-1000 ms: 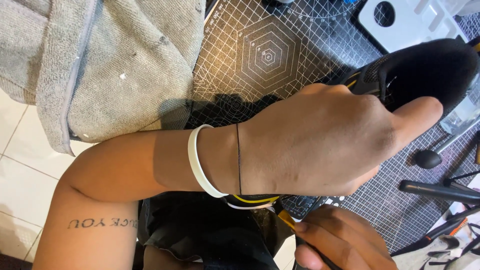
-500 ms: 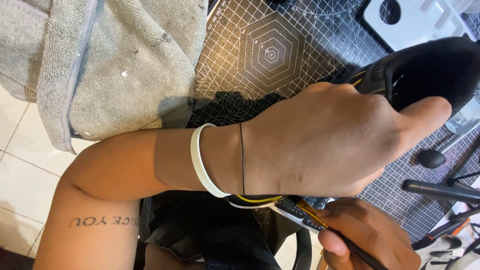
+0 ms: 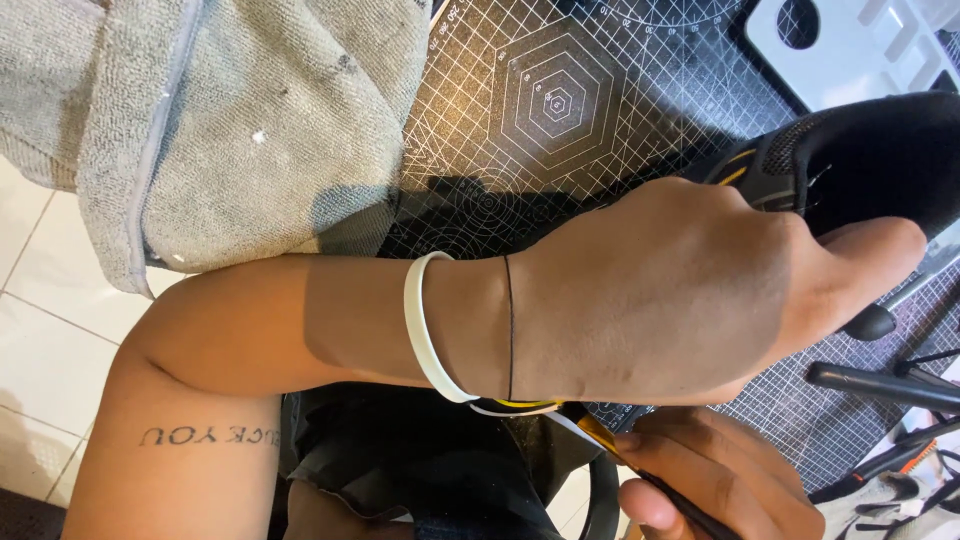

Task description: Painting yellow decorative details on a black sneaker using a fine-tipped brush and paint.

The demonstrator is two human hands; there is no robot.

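Observation:
My left hand reaches across the view and grips a black shoe with yellow trim, holding it above a black cutting mat. A white band and a thin black string circle that wrist. At the bottom right, my right hand pinches a thin dark tool with a yellow part, its tip tucked under the left hand near the shoe's white and yellow sole edge. Most of the shoe is hidden by my left hand.
A grey towel lies at the upper left over the mat's edge and white floor tiles. A white plastic piece sits at the top right. Dark metal rods lie at the right. Black cloth covers my lap.
My right hand has come up further into view at the bottom right, bringing the thin tool closer under the shoe. My left hand keeps its grip on the shoe.

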